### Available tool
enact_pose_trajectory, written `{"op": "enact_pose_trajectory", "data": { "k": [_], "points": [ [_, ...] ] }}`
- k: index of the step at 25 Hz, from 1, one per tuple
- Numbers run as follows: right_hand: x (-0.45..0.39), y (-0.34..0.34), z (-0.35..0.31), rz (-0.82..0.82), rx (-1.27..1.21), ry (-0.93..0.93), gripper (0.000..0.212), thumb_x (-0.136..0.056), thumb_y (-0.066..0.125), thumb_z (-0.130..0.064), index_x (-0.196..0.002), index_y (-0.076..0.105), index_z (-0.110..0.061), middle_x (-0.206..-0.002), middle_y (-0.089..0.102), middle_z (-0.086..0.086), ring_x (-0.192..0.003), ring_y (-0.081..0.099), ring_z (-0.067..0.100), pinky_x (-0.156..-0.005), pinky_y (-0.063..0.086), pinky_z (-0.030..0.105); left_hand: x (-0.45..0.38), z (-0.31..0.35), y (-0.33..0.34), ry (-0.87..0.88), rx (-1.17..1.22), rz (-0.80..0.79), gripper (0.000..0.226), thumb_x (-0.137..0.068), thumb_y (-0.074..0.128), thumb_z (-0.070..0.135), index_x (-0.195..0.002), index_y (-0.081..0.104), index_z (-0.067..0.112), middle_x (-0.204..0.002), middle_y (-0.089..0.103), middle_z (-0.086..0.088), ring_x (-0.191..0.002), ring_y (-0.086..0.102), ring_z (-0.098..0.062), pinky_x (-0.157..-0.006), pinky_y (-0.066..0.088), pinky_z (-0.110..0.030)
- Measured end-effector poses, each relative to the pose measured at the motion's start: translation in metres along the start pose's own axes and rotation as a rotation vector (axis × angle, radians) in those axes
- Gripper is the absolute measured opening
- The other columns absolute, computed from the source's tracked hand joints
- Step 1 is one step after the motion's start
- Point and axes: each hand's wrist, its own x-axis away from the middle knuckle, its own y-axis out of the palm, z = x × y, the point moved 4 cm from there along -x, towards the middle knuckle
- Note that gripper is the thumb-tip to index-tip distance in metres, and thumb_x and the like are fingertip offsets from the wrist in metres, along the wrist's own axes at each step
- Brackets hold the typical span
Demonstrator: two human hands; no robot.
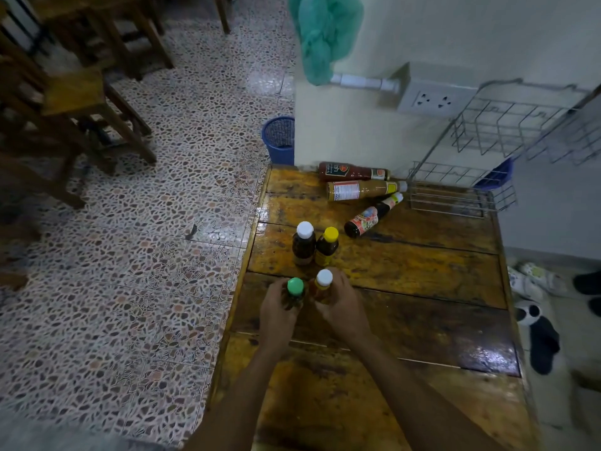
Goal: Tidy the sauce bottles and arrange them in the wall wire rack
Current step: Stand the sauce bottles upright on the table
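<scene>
My left hand (276, 315) grips a dark bottle with a green cap (295, 289), upright on the wooden table (422, 288). Beside it, my right hand (343, 307) holds an orange bottle with a white cap (322, 283). Two more bottles stand just beyond them: a dark one with a white cap (304, 244) and one with a yellow cap (327, 246). Three bottles lie on their sides at the far end: a red one (353, 171), a tan one (364, 189) and a dark one with a picture label (370, 217). The wire rack (494, 131) hangs on the wall at the far right, with no bottles in it.
A wall socket (434, 100) sits left of the rack. A blue bin (279, 139) stands on the floor by the table's far corner. Wooden chairs (74, 102) fill the left. Shoes and socks (536, 307) lie on the floor to the right. A green cloth (325, 34) hangs above.
</scene>
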Motion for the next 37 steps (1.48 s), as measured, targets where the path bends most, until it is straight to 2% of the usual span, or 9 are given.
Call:
{"op": "enact_pose_trajectory", "data": {
  "k": [8, 13, 16, 19, 23, 25, 27, 31, 37],
  "points": [
    [0.004, -0.026, 0.015, -0.049, 0.141, 0.087, 0.086, -0.083, 0.082, -0.026, -0.150, 0.029, -0.028, -0.149, 0.046, 0.003, -0.126, 0.056, 0.025, -0.095, 0.056, 0.042, 0.000, -0.002, -0.028, -0.030, -0.117, -0.057, 0.069, -0.083, 0.069, -0.012, -0.140, 0.049, 0.021, -0.132, 0.052, 0.005, -0.127, 0.054, -0.017, -0.103, 0.053, -0.040],
    [-0.014, -0.089, 0.046, 0.073, 0.132, 0.186, 0.074, -0.088, 0.077, -0.023, -0.147, 0.032, -0.021, -0.135, 0.055, 0.011, -0.109, 0.062, 0.024, -0.082, 0.056, 0.033, -0.070, 0.050, -0.086, 0.047, -0.267, 0.072, 0.024, -0.095, 0.066, 0.007, -0.118, 0.062, 0.011, -0.112, 0.063, -0.004, -0.103, 0.064, -0.024, -0.082, 0.052, -0.035],
    [-0.037, -0.117, 0.053, 0.141, 0.103, 0.197, 0.066, -0.091, 0.074, -0.022, -0.144, 0.035, -0.018, -0.130, 0.057, 0.012, -0.109, 0.062, 0.028, -0.080, 0.055, 0.035, -0.120, 0.110, -0.089, 0.141, -0.294, 0.096, 0.017, -0.097, 0.068, 0.015, -0.112, 0.066, 0.008, -0.104, 0.068, -0.007, -0.095, 0.066, -0.022, -0.079, 0.051, -0.032],
    [-0.062, -0.132, 0.055, 0.150, 0.043, 0.222, 0.064, -0.093, 0.071, -0.023, -0.145, 0.035, -0.017, -0.133, 0.056, 0.010, -0.117, 0.059, 0.028, -0.085, 0.054, 0.037, -0.153, 0.164, -0.059, 0.237, -0.342, 0.004, 0.018, -0.097, 0.070, 0.021, -0.109, 0.069, 0.008, -0.099, 0.069, -0.004, -0.090, 0.064, -0.018, -0.079, 0.050, -0.032],
    [-0.105, -0.127, 0.069, 0.077, -0.080, 0.373, 0.066, -0.091, 0.072, -0.040, -0.142, 0.038, -0.016, -0.131, 0.060, 0.008, -0.116, 0.060, 0.029, -0.091, 0.056, 0.046, -0.196, 0.209, 0.006, 0.333, -0.552, -0.292, 0.018, -0.096, 0.070, 0.024, -0.104, 0.070, 0.009, -0.099, 0.069, -0.004, -0.092, 0.065, -0.024, -0.079, 0.052, -0.036],
    [-0.130, -0.117, 0.081, 0.014, -0.220, 0.472, 0.068, -0.087, 0.069, -0.056, -0.139, 0.044, -0.020, -0.129, 0.061, 0.004, -0.103, 0.065, 0.026, -0.083, 0.061, 0.047, -0.220, 0.218, 0.041, 0.397, -0.697, -0.440, 0.022, -0.097, 0.067, 0.024, -0.109, 0.070, 0.006, -0.105, 0.070, -0.010, -0.097, 0.065, -0.029, -0.083, 0.054, -0.041],
    [-0.152, -0.108, 0.086, -0.030, -0.451, 0.586, 0.061, -0.091, 0.067, -0.053, -0.140, 0.049, -0.021, -0.132, 0.059, 0.002, -0.099, 0.064, 0.021, -0.074, 0.064, 0.041, -0.241, 0.216, 0.069, 0.471, -0.854, -0.528, 0.032, -0.097, 0.066, 0.028, -0.122, 0.066, 0.009, -0.118, 0.066, -0.012, -0.107, 0.063, -0.032, -0.088, 0.052, -0.043],
    [-0.182, -0.096, 0.099, 0.024, -0.641, 0.722, 0.057, -0.093, 0.061, -0.057, -0.135, 0.052, -0.019, -0.126, 0.063, 0.009, -0.097, 0.069, 0.025, -0.062, 0.064, 0.037, -0.270, 0.201, 0.115, 0.573, -1.078, -0.578, 0.063, -0.095, 0.069, 0.038, -0.147, 0.046, 0.012, -0.148, 0.047, -0.016, -0.133, 0.050, -0.038, -0.105, 0.047, -0.051],
    [-0.200, -0.090, 0.113, 0.111, -0.602, 0.771, 0.058, -0.091, 0.068, -0.047, -0.131, 0.046, -0.012, -0.112, 0.058, 0.008, -0.088, 0.070, 0.028, -0.049, 0.060, 0.033, -0.270, 0.210, 0.155, 0.612, -1.351, -0.530, 0.068, -0.090, 0.067, 0.055, -0.137, 0.051, 0.009, -0.142, 0.043, -0.013, -0.133, 0.047, -0.032, -0.093, 0.054, -0.048]
  ]
}}
